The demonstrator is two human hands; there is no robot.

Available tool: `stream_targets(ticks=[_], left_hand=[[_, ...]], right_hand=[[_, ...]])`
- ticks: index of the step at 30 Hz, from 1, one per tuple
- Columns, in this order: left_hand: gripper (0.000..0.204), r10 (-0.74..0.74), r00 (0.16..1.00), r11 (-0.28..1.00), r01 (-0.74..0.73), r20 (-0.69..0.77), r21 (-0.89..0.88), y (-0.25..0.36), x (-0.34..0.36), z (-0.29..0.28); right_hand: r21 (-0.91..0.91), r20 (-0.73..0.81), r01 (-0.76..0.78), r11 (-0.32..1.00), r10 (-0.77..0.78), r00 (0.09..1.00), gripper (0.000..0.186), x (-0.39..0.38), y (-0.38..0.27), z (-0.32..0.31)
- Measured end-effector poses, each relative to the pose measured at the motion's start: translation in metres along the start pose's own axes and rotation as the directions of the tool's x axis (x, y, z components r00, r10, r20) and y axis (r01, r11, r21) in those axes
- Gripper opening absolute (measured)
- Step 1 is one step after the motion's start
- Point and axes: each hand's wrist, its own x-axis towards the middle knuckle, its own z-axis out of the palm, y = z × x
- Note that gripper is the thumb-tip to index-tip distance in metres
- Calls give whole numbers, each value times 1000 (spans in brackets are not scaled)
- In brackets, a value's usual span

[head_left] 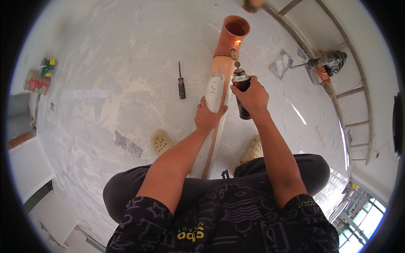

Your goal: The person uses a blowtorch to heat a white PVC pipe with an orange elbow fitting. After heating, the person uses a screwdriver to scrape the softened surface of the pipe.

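An orange-brown plastic pipe (222, 67) with white smears runs away from between my feet and ends in a wider elbow fitting (228, 39) whose round mouth faces up. My left hand (207, 114) is wrapped over the pipe on its white-smeared stretch. In my right hand (254, 98) is a dark gas torch (241, 85), a canister with a brass nozzle, held upright just right of the pipe. The nozzle points at the fitting, and a small orange flame glows against its side. Left of the pipe lies a dark-handled screwdriver (181, 87) on the floor.
A ladder (355, 86) rests along the right wall, with a power drill (331, 62) beside it. Grey flat scraps (280, 64) lie near the drill bit. At far left are a green and yellow box (47, 67) and a red-labelled container (37, 83). My clogs (161, 142) flank the pipe.
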Motion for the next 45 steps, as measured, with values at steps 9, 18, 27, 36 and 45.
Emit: stream_targets(ticks=[9, 18, 27, 36, 45], left_hand=[[128, 36, 999, 999, -37, -32, -9, -4, 3, 5], [128, 41, 999, 999, -41, -36, -13, -6, 3, 6], [130, 31, 999, 999, -32, -35, -12, -5, 3, 6], [130, 26, 999, 1000, -26, -33, 8, -3, 2, 3], [129, 49, 998, 999, -50, -36, -20, -6, 4, 5]], right_hand=[[13, -26, 2, 1000, -2, 1000, 73, 3, 15, 6], [11, -32, -8, 1000, 8, 999, 75, 0, 21, 7], [31, -16, 15, 999, -14, 1000, 68, -5, 9, 2], [60, 32, 52, 997, -54, 998, 70, -4, -3, 7], [38, 41, 27, 999, -28, 999, 72, -7, 2, 8]])
